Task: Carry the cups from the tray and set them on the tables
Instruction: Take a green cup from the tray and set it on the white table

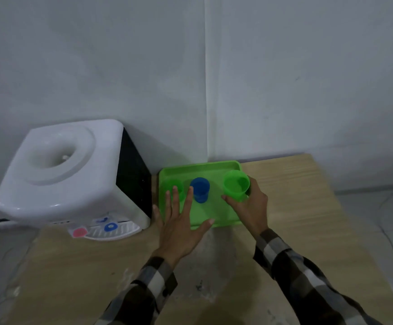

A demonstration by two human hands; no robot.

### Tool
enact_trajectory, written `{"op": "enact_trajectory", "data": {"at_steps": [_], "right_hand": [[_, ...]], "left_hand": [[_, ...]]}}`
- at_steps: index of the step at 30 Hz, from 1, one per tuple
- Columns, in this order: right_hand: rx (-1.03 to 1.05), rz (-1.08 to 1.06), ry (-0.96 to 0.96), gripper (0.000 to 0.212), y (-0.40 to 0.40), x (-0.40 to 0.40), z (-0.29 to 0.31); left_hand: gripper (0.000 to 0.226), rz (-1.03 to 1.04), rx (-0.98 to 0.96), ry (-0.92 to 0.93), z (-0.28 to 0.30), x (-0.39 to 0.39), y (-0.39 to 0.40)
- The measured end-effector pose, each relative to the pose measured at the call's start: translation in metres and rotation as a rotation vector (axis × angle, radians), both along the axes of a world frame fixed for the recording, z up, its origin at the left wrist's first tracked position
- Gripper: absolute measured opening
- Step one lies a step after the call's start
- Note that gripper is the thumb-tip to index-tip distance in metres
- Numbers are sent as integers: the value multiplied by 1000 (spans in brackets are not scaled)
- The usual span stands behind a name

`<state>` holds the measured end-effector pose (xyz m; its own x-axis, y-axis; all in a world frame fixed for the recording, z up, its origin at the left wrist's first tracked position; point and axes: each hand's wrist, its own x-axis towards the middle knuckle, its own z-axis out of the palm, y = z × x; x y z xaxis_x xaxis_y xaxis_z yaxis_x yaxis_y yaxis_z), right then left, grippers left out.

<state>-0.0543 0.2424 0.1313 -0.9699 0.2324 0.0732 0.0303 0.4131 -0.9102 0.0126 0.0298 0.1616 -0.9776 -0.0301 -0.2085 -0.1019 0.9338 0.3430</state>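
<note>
A bright green tray (214, 166) lies on the wooden table against the wall. On it stand a blue cup (200, 190) in the middle and a green cup (178, 187) at its left, partly behind my fingers. My right hand (249, 207) is wrapped around a second green cup (236, 185) at the tray's right edge; whether the cup rests on the tray or is lifted I cannot tell. My left hand (179, 226) hovers with fingers spread over the tray's near left corner, fingertips close to the blue and left green cups, holding nothing.
A white water dispenser (68, 172) with black side panel stands just left of the tray, its red and blue taps facing me. The wooden table (308, 207) extends right and toward me. Grey walls meet in a corner behind the tray. Floor lies at far right.
</note>
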Motion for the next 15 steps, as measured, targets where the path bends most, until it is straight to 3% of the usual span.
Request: {"op": "enact_trajectory", "data": {"at_steps": [15], "right_hand": [[-8, -227, 176, 68, -16, 200, 140]], "left_hand": [[105, -369, 52, 127, 94, 91, -39]]}}
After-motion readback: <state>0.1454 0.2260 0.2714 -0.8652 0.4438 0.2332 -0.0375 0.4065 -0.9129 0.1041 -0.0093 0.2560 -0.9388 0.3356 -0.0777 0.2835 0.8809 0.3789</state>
